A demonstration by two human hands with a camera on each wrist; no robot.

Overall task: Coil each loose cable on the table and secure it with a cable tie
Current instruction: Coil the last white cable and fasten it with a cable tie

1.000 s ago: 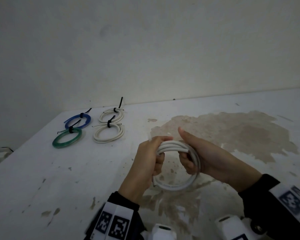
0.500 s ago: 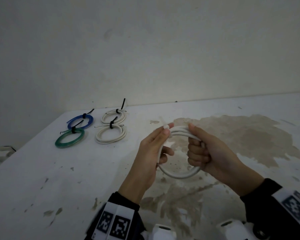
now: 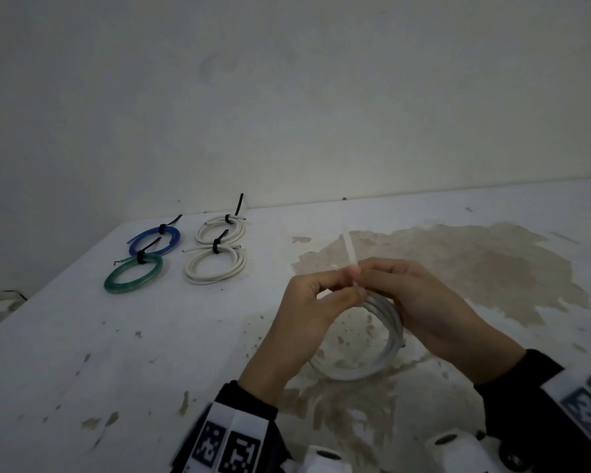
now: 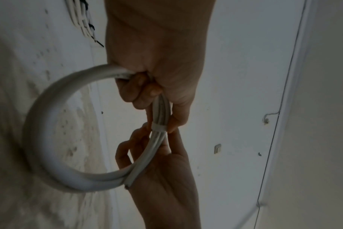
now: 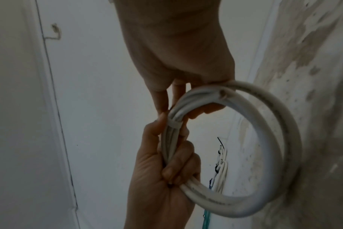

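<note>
Since half a second ago we have brought both hands together at the top of the coil, and the tie now sticks up between them. Our left hand curls its fingers round the bundled turns, thumb beside the tie band. Our right hand pinches the coil at the band too. Below the hands the coil hangs over the stained table. Left of the coil and well apart, four tied coils lie on the table
</note>
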